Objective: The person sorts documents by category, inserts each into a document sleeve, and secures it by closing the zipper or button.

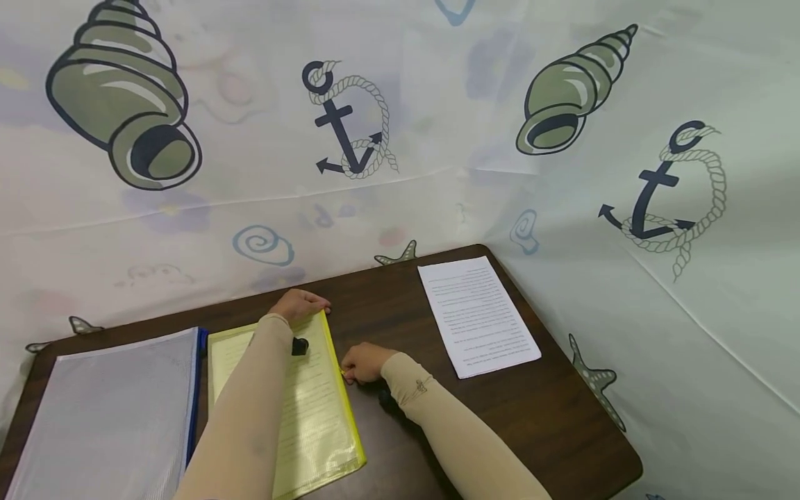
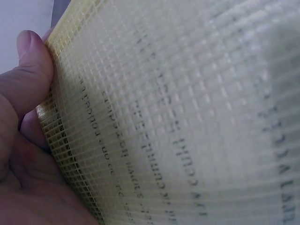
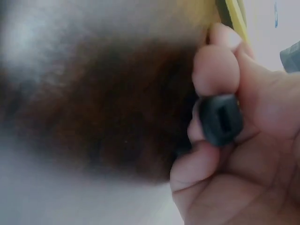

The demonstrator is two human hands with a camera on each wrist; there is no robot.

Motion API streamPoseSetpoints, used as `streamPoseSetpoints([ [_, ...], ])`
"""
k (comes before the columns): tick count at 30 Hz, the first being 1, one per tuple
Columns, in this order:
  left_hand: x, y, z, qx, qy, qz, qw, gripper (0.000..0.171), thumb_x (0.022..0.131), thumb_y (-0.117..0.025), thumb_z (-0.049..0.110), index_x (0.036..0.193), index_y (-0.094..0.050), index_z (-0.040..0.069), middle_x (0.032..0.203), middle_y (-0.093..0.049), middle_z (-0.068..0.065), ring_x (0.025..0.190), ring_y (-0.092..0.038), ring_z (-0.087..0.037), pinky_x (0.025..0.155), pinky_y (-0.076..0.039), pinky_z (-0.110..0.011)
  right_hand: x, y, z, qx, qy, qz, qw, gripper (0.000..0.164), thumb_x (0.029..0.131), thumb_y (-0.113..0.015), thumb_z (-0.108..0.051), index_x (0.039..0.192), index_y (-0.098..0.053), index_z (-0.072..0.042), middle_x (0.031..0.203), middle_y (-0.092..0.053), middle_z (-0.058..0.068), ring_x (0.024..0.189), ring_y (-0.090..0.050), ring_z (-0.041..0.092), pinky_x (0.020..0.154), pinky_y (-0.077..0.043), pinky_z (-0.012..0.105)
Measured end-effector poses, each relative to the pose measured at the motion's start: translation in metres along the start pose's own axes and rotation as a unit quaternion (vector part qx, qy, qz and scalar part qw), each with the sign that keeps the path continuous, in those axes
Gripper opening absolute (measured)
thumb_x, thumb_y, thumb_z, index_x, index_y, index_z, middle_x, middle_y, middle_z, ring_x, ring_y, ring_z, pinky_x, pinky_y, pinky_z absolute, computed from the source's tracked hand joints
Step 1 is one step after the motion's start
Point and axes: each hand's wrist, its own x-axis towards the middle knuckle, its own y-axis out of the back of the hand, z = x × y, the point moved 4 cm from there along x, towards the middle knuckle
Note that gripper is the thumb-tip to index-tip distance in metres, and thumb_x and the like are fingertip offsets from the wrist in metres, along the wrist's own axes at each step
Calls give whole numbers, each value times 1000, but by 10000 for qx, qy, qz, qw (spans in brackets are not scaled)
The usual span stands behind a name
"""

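A yellow mesh zipper pouch [image 1: 312, 417] with printed paper inside lies on the dark table. At its far right corner my left hand [image 1: 298, 305] grips the edge; the left wrist view shows the thumb on the rim of the mesh [image 2: 154, 117]. My right hand [image 1: 367, 362] is at the pouch's right side and pinches the small yellow zipper pull [image 1: 342, 373] beside the yellow edge. In the right wrist view the fingers of the right hand [image 3: 262, 140] are curled, with a small black slotted piece [image 3: 221, 120] among them; its kind cannot be told.
To the left lies a clear mesh pouch [image 1: 112, 417] with a blue edge [image 1: 195, 403]. A stack of printed paper [image 1: 478, 316] rests at the far right of the brown table [image 1: 381, 298]. Patterned cloth [image 1: 437, 139] with shells and anchors hangs behind and to the right.
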Motion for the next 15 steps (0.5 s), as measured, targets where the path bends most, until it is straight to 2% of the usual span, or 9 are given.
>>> streamPoseSetpoints([
  [7, 1, 1, -1, -23, 23, -31, 10000, 31, 104, -60, 29, 122, -75, 9, 127, -70, -12, 140, -42, -41, 114, -31, -60, -4, -1, -3, -92, -72, -132, 9998, 30, 105, -58, -19, 76, -68, -16, 62, -59, -4, 53, -47, 9, 53, -37, 21],
  [15, -2, 0, 0, -24, -43, -62, 10000, 32, 105, -59, 25, 126, -72, 4, 126, -70, -13, 140, -41, -42, 114, -32, -60, 3, -1, -2, -296, -100, -304, 9990, 31, 104, -59, -19, 75, -69, -17, 61, -60, -4, 56, -52, 9, 55, -39, 20],
])
